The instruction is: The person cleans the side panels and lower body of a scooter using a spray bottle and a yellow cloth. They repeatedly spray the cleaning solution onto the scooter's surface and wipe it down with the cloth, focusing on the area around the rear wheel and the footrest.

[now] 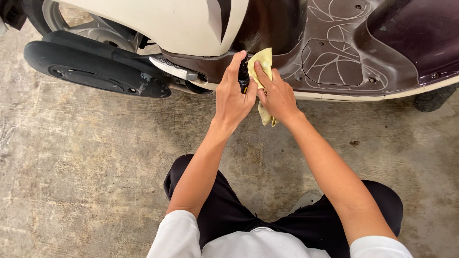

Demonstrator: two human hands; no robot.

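My left hand (233, 93) grips a small dark spray bottle (243, 75), with the index finger pressed on its top. A faint mist rises from the nozzle toward the dark maroon body of a scooter (334, 52). My right hand (276, 94) holds a yellow cloth (262, 59) right beside the bottle; part of the cloth hangs below the hand. Both hands are close together, just in front of the scooter's footboard edge.
The scooter has a cream side panel (181, 21) and a black engine cover (91, 67) at the left, with a tyre (432, 98) at the right. I crouch on a stained concrete floor (86, 172), knees in black trousers.
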